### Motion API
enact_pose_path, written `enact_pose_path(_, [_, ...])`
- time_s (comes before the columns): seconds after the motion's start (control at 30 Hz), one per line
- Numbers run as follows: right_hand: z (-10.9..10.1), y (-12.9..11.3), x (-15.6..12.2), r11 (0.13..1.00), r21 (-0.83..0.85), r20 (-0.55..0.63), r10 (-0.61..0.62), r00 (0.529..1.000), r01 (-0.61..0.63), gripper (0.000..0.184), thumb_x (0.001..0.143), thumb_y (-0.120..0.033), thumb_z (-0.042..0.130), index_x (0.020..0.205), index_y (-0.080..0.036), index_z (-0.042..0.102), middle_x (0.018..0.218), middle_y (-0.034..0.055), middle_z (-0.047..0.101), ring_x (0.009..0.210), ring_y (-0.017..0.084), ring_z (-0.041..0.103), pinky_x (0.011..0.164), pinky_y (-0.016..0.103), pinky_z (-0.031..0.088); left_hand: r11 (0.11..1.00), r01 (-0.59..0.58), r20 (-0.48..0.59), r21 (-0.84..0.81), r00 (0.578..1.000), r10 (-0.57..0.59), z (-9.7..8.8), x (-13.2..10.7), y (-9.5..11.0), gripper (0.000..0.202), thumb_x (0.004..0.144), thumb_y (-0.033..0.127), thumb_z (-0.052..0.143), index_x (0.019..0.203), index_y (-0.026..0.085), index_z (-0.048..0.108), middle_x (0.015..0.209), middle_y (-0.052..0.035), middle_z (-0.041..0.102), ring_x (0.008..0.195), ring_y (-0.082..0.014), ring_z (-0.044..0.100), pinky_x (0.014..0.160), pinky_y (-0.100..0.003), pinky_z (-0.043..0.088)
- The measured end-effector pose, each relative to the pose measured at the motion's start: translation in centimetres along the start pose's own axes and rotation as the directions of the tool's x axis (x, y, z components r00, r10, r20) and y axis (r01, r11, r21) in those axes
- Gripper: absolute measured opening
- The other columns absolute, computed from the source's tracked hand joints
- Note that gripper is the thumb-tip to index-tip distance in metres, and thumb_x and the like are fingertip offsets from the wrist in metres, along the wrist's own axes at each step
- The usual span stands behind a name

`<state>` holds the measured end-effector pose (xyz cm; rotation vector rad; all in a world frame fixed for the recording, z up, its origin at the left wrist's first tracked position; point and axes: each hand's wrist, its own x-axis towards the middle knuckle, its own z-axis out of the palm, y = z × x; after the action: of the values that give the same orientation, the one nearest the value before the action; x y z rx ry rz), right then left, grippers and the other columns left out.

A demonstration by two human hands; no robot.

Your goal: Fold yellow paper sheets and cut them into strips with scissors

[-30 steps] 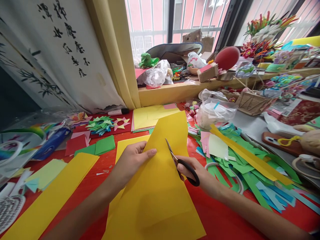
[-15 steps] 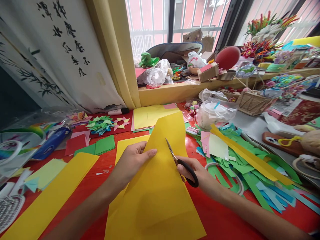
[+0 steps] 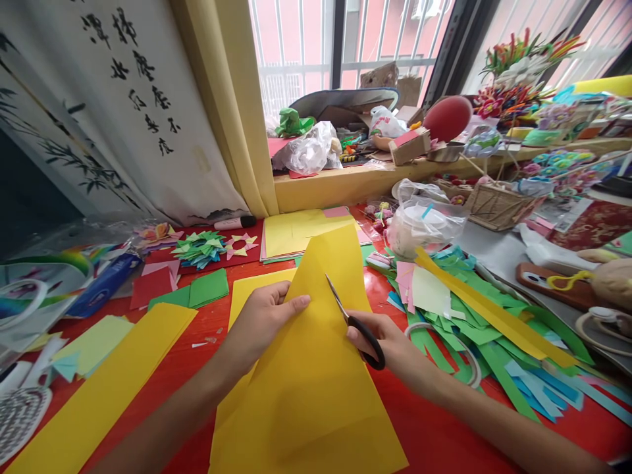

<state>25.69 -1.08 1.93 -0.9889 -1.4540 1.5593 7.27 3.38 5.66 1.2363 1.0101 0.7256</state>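
Note:
A large sheet of yellow paper (image 3: 311, 382) is held up over the red table, its far end raised. My left hand (image 3: 269, 316) pinches the sheet's left edge, thumb on top and fingers underneath. In my right hand (image 3: 378, 339) is a pair of scissors (image 3: 368, 339) with black handles. One blade lies over the face of the paper, pointing away and to the left; the other blade is hidden behind the sheet. More yellow paper (image 3: 241, 293) lies flat beneath, partly covered by my left hand and the held sheet.
Folded yellow strips (image 3: 113, 375) lie at the left near green squares (image 3: 210, 288). A heap of green and blue paper strips (image 3: 494, 322) with a tape roll (image 3: 474, 368) covers the right. Behind stand a stack of pale yellow sheets (image 3: 301, 230) and a plastic-wrapped tub (image 3: 419, 224).
My right hand and the scissors have shifted very slightly to the left. The view has turned a little; my left hand keeps its hold on the paper.

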Motion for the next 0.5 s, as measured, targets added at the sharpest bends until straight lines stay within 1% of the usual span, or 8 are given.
enact_pose_path(0.13, [0.02, 0.01, 0.12, 1.000, 0.014, -0.002, 0.016, 1.000, -0.015, 0.032, 0.079, -0.048, 0.050, 0.075, -0.016, 0.048, 0.063, -0.0033, 0.032, 0.055, 0.008, 0.027, 0.050, 0.023, 0.020, 1.000, -0.011, 0.002, 0.000, 1.000, 0.011, -0.07, 0.02, -0.15, 0.028, 0.072, 0.038, 0.060, 0.087, 0.014, 0.057, 0.083, -0.0074, 0.065, 0.069, -0.0217, 0.062, 0.060, -0.032, 0.049])
enact_pose_path(0.33, [-0.13, 0.14, 0.03, 1.000, -0.011, -0.034, 0.018, 0.999, -0.018, 0.035, 0.078, -0.050, 0.050, 0.070, -0.017, 0.045, 0.061, -0.0041, 0.030, 0.053, 0.008, 0.028, 0.048, 0.023, 0.020, 1.000, 0.020, 0.030, 0.006, 0.999, -0.020, 0.13, -0.04, -0.34, 0.029, 0.072, 0.039, 0.060, 0.087, 0.015, 0.059, 0.081, -0.0064, 0.066, 0.067, -0.0210, 0.063, 0.058, -0.030, 0.049])
enact_pose_path(0.43, [-0.10, 0.24, -0.05, 0.999, 0.014, -0.038, 0.040, 0.998, -0.039, 0.035, 0.077, -0.050, 0.051, 0.067, -0.017, 0.042, 0.061, -0.0039, 0.029, 0.054, 0.008, 0.028, 0.048, 0.023, 0.019, 1.000, 0.019, 0.029, 0.009, 0.999, -0.019, 0.20, -0.10, -0.38, 0.029, 0.072, 0.039, 0.060, 0.089, 0.015, 0.059, 0.082, -0.0059, 0.066, 0.067, -0.0206, 0.063, 0.058, -0.030, 0.049])
enact_pose_path(0.5, [-0.05, 0.22, -0.05, 0.998, 0.033, -0.035, 0.046, 0.998, -0.045, 0.035, 0.077, -0.049, 0.052, 0.067, -0.017, 0.043, 0.062, -0.0035, 0.030, 0.056, 0.008, 0.029, 0.049, 0.023, 0.021, 1.000, 0.019, 0.021, 0.016, 1.000, -0.019, 0.21, -0.13, -0.37, 0.028, 0.072, 0.039, 0.060, 0.088, 0.015, 0.059, 0.081, -0.0057, 0.066, 0.067, -0.0204, 0.063, 0.058, -0.029, 0.049])
